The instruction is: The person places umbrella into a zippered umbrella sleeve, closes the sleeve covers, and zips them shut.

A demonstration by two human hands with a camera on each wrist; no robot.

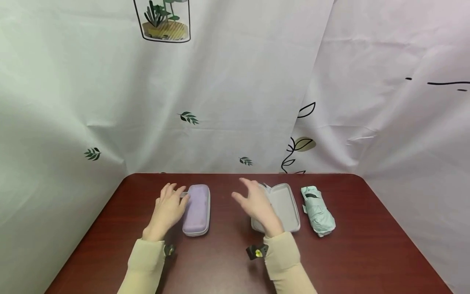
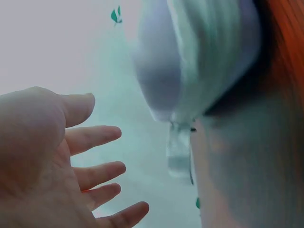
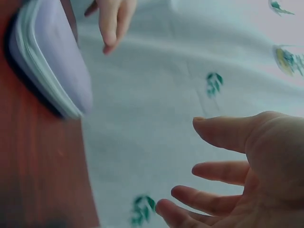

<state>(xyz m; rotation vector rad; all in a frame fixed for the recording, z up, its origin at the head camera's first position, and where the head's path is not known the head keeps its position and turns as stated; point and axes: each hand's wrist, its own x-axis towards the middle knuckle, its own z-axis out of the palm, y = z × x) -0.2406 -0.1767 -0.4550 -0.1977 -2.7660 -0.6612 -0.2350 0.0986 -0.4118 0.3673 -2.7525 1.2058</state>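
Hovering, fingers spread, nothing gripped: left hand [image 1: 167, 209] beside the lilac case [image 1: 197, 208] on the table [image 1: 220, 269], right hand [image 1: 257, 204] near the grey case [image 1: 287, 207]. Lilac case is seen closed; grey case, judged unfinished, unclosed; mint bundle [image 1: 318, 213] outside both.

Lying on the counter [image 1: 367, 261], left to right: closed case [image 1: 196, 209], open case [image 1: 285, 206], then bundle [image 1: 318, 213] near the latter's right side; hanging behind: cloth [image 1: 235, 90].

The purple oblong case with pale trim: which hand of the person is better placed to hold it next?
Probably the left hand: its spread fingers are near the purple oblong case. The right hand is farther away, by the open grey rectangular case.
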